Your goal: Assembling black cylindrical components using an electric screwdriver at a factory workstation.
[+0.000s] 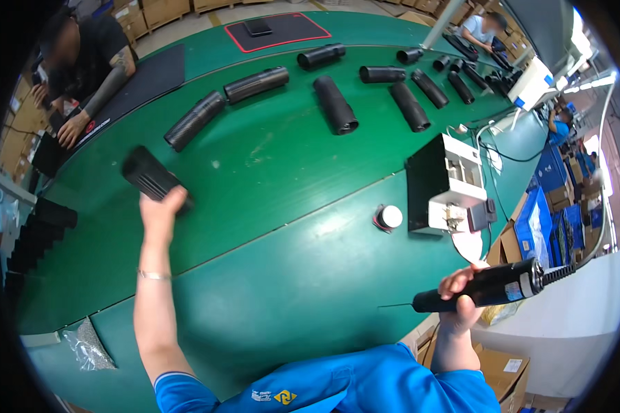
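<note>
At the left of the green table, my left hand (164, 203) is wrapped round the near end of a black ribbed cylinder (148, 172), which is tilted and slightly blurred. My right hand (463, 297) grips a black electric screwdriver (496, 286) low on the right, its thin bit pointing left over the table and its cord running off to the right. Between the two hands, a small round container with a white top (390, 217) stands on the table. Beyond my right hand is a black and white screw feeder (448, 186).
Several black cylinders (334, 104) lie scattered across the far half. More dark cylinders (38, 241) are lined up at the left edge, near a clear bag of small parts (88, 345). A co-worker's hand (74, 129) rests on a dark mat (134, 96). Cables (506, 157) trail behind the feeder.
</note>
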Tool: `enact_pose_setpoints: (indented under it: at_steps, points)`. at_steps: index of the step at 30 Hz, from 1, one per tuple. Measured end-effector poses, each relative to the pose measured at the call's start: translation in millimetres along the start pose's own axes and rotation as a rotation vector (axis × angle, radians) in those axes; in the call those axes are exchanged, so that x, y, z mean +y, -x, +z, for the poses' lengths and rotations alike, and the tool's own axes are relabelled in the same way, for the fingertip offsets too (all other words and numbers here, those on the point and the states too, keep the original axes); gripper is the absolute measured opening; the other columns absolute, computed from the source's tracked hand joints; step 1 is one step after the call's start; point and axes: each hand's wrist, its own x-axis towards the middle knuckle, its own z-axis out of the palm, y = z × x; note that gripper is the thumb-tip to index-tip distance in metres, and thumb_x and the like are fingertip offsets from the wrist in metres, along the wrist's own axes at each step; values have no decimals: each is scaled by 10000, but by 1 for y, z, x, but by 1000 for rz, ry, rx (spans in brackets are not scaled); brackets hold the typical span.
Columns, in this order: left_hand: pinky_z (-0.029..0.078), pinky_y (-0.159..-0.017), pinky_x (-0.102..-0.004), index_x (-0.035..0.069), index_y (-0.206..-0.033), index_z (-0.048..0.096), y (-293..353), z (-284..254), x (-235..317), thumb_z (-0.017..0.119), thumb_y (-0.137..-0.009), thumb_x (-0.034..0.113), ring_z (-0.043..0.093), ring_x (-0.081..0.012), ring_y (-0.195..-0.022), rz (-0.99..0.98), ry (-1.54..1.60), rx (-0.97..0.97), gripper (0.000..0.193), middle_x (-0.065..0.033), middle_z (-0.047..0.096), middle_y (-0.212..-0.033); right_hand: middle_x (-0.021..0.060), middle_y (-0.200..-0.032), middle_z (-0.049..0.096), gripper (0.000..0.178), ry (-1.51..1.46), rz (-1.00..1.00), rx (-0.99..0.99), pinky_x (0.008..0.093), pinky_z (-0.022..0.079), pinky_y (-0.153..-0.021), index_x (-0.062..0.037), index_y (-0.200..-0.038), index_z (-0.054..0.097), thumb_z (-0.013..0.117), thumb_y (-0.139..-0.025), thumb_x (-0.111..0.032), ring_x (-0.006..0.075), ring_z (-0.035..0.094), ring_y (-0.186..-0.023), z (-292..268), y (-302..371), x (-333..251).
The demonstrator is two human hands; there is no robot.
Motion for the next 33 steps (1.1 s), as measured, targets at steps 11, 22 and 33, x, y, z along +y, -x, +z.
enact_pose_setpoints:
  at_steps: [11,22,33]
  points:
    - [441,-703,-257,43,-1045,455,286,159,58,714,-552,67,555,-181,-783,-30,-109,-701,557,-74,562,-902,53,-698,494,455,-220,15,-158,219,346,-466,-57,-1107,377,559,-690,-67,121,459,-507,-110,-2,-68]
    - [436,-731,-273,47,-1059,426,353,209,73,701,-541,-3,545,-193,-829,101,-249,-581,589,-85,538,-950,60,-746,453,371,-46,-398,-43,231,347,-600,-26,-1106,376,464,-746,-23,122,435,-617,-212,-111,-156]
    - [419,-766,-303,67,-1065,424,364,218,79,707,-509,-15,521,-220,-862,152,-335,-480,630,-85,512,-983,71,-735,449,366,-222,-159,-28,235,374,-581,7,-1071,392,474,-715,28,133,430,-582,-226,-122,-138]
